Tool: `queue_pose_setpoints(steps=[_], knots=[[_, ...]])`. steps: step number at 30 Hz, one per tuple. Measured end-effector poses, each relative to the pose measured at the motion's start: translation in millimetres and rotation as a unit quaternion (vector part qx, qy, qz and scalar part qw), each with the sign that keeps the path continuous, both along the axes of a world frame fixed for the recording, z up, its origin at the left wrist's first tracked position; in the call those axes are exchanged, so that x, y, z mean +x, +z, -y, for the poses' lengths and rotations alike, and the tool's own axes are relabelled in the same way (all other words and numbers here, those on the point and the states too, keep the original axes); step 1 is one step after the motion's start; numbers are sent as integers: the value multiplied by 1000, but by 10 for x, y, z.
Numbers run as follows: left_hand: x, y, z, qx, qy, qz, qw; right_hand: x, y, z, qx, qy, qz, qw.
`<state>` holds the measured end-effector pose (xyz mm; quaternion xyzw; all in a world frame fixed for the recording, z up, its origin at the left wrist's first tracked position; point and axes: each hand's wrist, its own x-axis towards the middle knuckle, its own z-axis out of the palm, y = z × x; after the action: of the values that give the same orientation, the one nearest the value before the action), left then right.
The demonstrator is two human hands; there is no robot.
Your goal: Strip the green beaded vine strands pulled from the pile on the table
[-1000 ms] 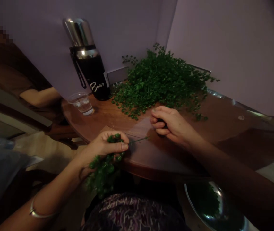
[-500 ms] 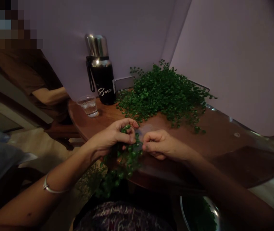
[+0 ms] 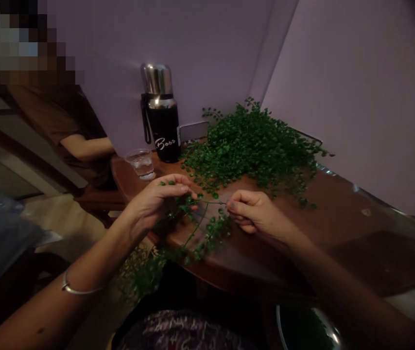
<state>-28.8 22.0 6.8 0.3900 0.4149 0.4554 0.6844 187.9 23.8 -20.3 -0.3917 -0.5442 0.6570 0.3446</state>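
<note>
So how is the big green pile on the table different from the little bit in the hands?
The pile is a big, thick heap, but the sprig is small and loose, with its thin stems showing. The pile lies on the wooden table, while the sprig is held up between the left hand and the right hand. Both have tiny round green leaves.
</note>
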Motion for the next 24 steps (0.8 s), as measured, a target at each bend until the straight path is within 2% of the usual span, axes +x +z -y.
queue_pose_setpoints(steps=[3,5,6,7,8,9,10,11,13,15,17,21,24], knots=[[-15,-35,-65,40,18,-93,995,-4,-13,-16,7,-16,13,1000],[-7,-37,-102,130,70,-173,974,-7,-28,-33,11,-28,19,999],[5,-25,-106,194,113,-220,949,-10,-35,-42,11,-36,20,999],[22,-6,-97,262,159,-274,911,-12,-41,-52,12,-44,19,999],[44,19,-74,327,201,-331,862,-14,-46,-60,11,-52,18,998],[73,44,-39,383,226,-388,807,-16,-48,-67,10,-58,16,998],[108,63,4,428,223,-440,758,-17,-50,-72,9,-63,14,998],[148,72,48,456,193,-487,720,-18,-50,-74,10,-67,8,998],[235,46,115,469,89,-559,678,-17,-48,-69,14,-67,-7,998],[314,-33,131,441,2,-605,662,-14,-44,-55,20,-65,-21,997],[366,-130,101,407,-32,-627,663,-9,-37,-43,19,-47,-29,998],[371,-257,12,404,-23,-627,665,14,-21,-66,-47,-1,-43,998],[345,-283,-18,427,-14,-606,671,28,-11,-108,-74,-42,-64,994]])
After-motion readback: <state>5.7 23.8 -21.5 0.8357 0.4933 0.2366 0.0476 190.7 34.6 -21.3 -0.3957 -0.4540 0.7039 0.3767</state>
